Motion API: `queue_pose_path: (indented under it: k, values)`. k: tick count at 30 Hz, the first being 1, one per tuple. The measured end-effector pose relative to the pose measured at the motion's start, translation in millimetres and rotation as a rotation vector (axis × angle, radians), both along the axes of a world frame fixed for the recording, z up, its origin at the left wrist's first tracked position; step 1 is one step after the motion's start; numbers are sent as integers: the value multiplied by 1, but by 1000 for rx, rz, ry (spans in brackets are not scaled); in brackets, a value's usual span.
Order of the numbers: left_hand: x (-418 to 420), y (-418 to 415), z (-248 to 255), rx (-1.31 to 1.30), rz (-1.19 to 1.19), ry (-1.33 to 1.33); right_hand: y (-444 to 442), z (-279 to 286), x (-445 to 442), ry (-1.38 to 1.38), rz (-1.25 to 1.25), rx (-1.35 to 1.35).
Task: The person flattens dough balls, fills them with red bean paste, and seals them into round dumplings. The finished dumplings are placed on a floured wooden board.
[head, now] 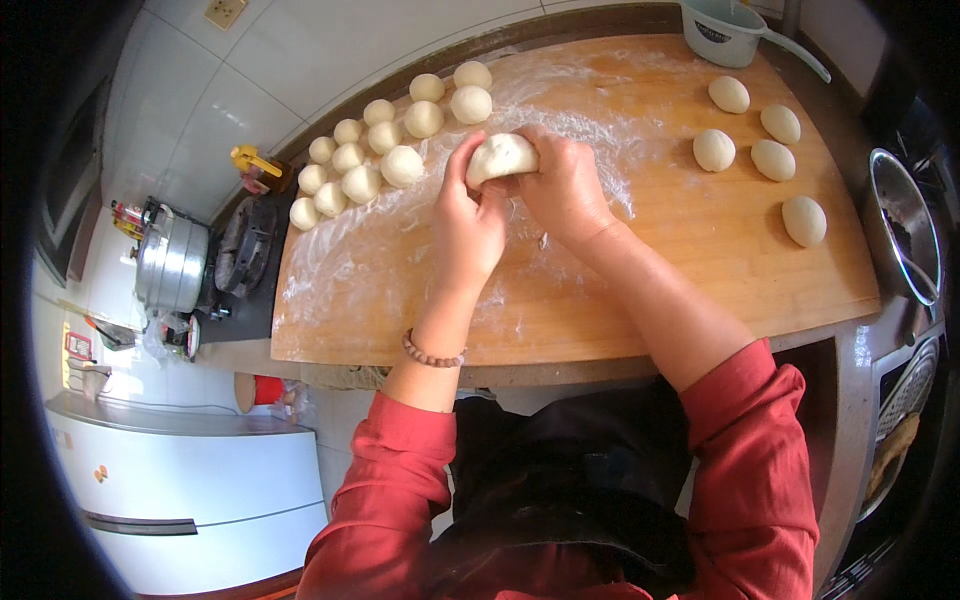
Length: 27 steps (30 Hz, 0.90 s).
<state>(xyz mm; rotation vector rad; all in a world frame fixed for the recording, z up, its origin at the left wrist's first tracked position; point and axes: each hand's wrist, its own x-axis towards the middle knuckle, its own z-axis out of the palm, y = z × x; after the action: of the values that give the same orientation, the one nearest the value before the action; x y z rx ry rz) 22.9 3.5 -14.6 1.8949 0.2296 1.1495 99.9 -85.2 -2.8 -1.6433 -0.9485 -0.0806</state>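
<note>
A pale piece of dough (504,157) is held between both my hands above a floured wooden board (585,300). My left hand (472,202) cups it from the left side, thumb and fingers around its edge. From the right, my right hand (564,176) grips the other end, and its fingers hide part of the dough. Several round dough balls (403,166) sit in rows on the board's far left. Over on the right lie several smooth, oval dough pieces (713,150), set apart from one another. White flour (600,142) is smeared around and beyond my hands.
A light plastic dipper (724,37) stands at the board's far right corner. Beside the right edge is a metal bowl (904,225) with dark contents and a spoon. Leftward are a gas burner (245,244), a metal pot (172,259) and a white refrigerator (187,472).
</note>
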Motion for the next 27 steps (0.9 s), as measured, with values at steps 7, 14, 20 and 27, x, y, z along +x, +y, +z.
queue_pose_path:
  k: [7,14,20,27]
  values:
    - [-9,3,15,147,166,191,5,-5,-4,-1,50,112]
    - [-5,15,-2,19,81,196,8,-9,-2,-41,-2,47]
    - [-11,2,9,137,118,183,3,-8,-2,-197,-45,61]
    - [-6,7,7,179,144,236,8,-7,-9,-67,33,119]
